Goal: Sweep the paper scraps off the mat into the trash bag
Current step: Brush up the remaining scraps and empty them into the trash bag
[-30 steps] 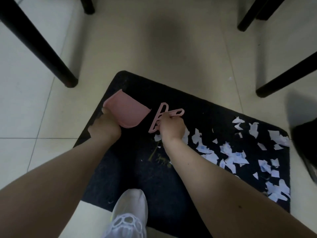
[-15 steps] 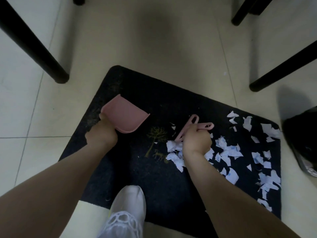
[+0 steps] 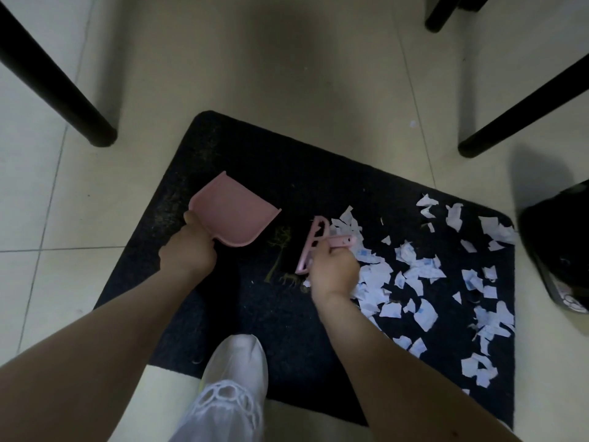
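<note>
Since half a second ago the right hand (image 3: pixel 333 272) has drawn the pink plastic brush (image 3: pixel 314 247) leftward across the dark, coarse mat (image 3: pixel 318 173), closer to the pink plastic dustpan (image 3: pixel 231 213), and the scraps bunched at its left then now lie mostly to its right. The right hand's fingers curl round the brush handle; the left hand (image 3: pixel 188 252) grips the flat, curved-backed dustpan. Torn white paper scraps (image 3: pixel 417 272) litter the mat's right half, beside the black trash bag (image 3: pixel 556 244) on the pale floor tiles (image 3: pixel 41 199).

Dustpan (image 3: pixel 231 215) sits on mat (image 3: pixel 287 148) left of brush (image 3: pixel 314 247), scraps (image 3: pixel 414 269) spread right of brush across mat. Shoe (image 3: pixel 237 362) on mat's near edge. Trash bag (image 3: pixel 557 237) on floor just right of mat.
</note>
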`<state>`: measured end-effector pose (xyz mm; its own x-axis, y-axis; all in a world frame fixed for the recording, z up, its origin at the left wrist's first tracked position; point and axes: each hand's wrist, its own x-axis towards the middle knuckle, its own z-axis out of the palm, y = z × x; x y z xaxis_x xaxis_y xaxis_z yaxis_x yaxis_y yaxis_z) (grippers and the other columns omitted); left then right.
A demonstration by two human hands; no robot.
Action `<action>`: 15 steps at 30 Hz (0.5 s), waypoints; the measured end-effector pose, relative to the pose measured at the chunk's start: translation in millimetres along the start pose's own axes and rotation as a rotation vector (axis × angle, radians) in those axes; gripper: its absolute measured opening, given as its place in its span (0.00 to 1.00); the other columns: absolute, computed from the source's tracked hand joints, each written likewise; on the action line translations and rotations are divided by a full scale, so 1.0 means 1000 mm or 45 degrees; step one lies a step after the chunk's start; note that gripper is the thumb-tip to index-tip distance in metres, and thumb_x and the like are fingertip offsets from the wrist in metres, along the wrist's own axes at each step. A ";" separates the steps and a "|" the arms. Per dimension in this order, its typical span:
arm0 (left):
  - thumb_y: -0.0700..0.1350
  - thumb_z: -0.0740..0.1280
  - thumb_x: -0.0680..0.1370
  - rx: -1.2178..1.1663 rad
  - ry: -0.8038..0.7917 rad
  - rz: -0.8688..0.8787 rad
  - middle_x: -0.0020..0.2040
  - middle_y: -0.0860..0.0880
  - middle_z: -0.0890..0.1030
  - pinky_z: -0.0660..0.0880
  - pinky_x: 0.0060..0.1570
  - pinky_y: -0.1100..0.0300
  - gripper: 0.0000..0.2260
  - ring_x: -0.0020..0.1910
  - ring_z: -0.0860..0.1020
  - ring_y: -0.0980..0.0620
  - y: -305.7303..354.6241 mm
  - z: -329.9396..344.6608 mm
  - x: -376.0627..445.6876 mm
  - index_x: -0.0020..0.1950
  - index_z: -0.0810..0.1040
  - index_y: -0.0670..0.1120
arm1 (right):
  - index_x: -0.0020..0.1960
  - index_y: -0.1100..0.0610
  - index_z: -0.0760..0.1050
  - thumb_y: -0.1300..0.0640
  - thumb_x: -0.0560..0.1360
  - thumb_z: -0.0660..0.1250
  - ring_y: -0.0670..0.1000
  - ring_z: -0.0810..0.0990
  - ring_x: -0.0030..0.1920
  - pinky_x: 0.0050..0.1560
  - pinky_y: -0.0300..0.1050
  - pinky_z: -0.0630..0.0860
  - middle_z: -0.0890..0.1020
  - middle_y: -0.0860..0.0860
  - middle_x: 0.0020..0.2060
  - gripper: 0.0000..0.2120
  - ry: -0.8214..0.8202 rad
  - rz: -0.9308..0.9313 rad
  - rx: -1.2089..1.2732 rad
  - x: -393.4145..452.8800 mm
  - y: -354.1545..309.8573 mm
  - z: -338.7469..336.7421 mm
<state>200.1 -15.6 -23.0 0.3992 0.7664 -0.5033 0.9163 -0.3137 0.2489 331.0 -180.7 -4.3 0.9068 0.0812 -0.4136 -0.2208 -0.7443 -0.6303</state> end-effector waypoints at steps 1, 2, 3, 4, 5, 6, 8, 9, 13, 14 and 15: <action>0.42 0.62 0.77 0.004 0.005 0.022 0.59 0.36 0.75 0.73 0.54 0.44 0.24 0.57 0.76 0.35 0.000 0.001 -0.001 0.69 0.56 0.35 | 0.27 0.57 0.69 0.51 0.80 0.56 0.52 0.71 0.26 0.30 0.41 0.65 0.72 0.51 0.23 0.24 0.052 0.008 -0.005 0.006 0.004 -0.009; 0.42 0.62 0.77 0.008 0.012 0.039 0.58 0.36 0.76 0.73 0.53 0.45 0.23 0.55 0.77 0.35 -0.001 0.002 -0.001 0.68 0.57 0.36 | 0.27 0.58 0.69 0.52 0.80 0.57 0.52 0.70 0.26 0.30 0.41 0.65 0.72 0.51 0.23 0.24 0.096 0.017 -0.014 0.011 0.007 -0.019; 0.42 0.62 0.77 0.012 0.015 0.048 0.57 0.36 0.76 0.74 0.52 0.45 0.22 0.54 0.77 0.35 -0.001 0.002 -0.002 0.66 0.58 0.36 | 0.27 0.58 0.69 0.52 0.80 0.57 0.51 0.69 0.25 0.29 0.40 0.64 0.72 0.51 0.23 0.23 0.133 0.030 -0.018 0.014 0.008 -0.028; 0.42 0.62 0.77 0.015 0.016 0.059 0.56 0.36 0.76 0.74 0.51 0.46 0.21 0.53 0.78 0.36 0.000 0.003 -0.002 0.65 0.59 0.37 | 0.27 0.58 0.68 0.53 0.79 0.58 0.50 0.68 0.24 0.27 0.40 0.62 0.71 0.51 0.23 0.23 0.173 0.037 -0.004 0.017 0.009 -0.038; 0.42 0.62 0.77 0.018 0.017 0.066 0.55 0.37 0.76 0.74 0.51 0.46 0.20 0.53 0.78 0.36 0.001 0.003 -0.003 0.65 0.59 0.37 | 0.26 0.58 0.67 0.54 0.79 0.58 0.50 0.66 0.23 0.26 0.40 0.60 0.70 0.51 0.22 0.23 0.208 0.038 0.025 0.017 0.009 -0.045; 0.42 0.62 0.77 0.017 0.018 0.074 0.55 0.37 0.77 0.75 0.51 0.46 0.19 0.52 0.78 0.36 0.004 0.004 -0.003 0.64 0.60 0.37 | 0.25 0.58 0.66 0.55 0.79 0.59 0.50 0.64 0.23 0.26 0.40 0.60 0.68 0.51 0.21 0.24 0.238 0.036 0.065 0.016 0.007 -0.051; 0.42 0.62 0.78 0.007 0.008 0.088 0.54 0.37 0.77 0.75 0.51 0.45 0.18 0.51 0.78 0.37 0.008 0.006 -0.004 0.64 0.60 0.38 | 0.23 0.57 0.63 0.57 0.79 0.59 0.49 0.63 0.22 0.26 0.40 0.59 0.67 0.49 0.20 0.25 0.235 0.036 0.177 0.010 0.002 -0.053; 0.42 0.61 0.78 0.002 0.000 0.093 0.54 0.37 0.77 0.75 0.51 0.45 0.18 0.51 0.78 0.37 0.010 0.007 -0.004 0.64 0.60 0.38 | 0.23 0.56 0.63 0.58 0.78 0.60 0.48 0.63 0.22 0.26 0.40 0.60 0.67 0.47 0.19 0.25 0.199 0.036 0.244 0.006 -0.001 -0.049; 0.41 0.62 0.78 -0.010 -0.021 0.051 0.55 0.35 0.77 0.74 0.50 0.46 0.19 0.53 0.78 0.36 0.014 0.011 -0.004 0.64 0.60 0.36 | 0.25 0.58 0.66 0.55 0.79 0.60 0.47 0.65 0.22 0.26 0.40 0.60 0.69 0.47 0.20 0.23 -0.045 0.005 0.290 -0.007 -0.010 -0.022; 0.41 0.62 0.77 -0.013 -0.024 0.038 0.55 0.35 0.77 0.73 0.50 0.47 0.18 0.53 0.78 0.36 0.014 0.012 -0.005 0.63 0.60 0.36 | 0.26 0.58 0.67 0.55 0.80 0.59 0.48 0.66 0.23 0.26 0.39 0.61 0.70 0.49 0.22 0.23 -0.094 0.003 0.275 -0.005 -0.012 -0.016; 0.40 0.62 0.77 -0.015 -0.027 0.023 0.56 0.35 0.77 0.73 0.49 0.47 0.18 0.54 0.78 0.36 0.014 0.012 -0.005 0.63 0.61 0.36 | 0.27 0.58 0.67 0.54 0.80 0.59 0.48 0.67 0.24 0.26 0.40 0.62 0.70 0.50 0.23 0.23 -0.119 0.001 0.251 -0.002 -0.012 -0.011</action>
<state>211.6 -30.8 -26.9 0.4164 0.7484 -0.5163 0.9085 -0.3207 0.2679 336.0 -179.3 11.7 0.8713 0.1488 -0.4676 -0.2957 -0.6013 -0.7423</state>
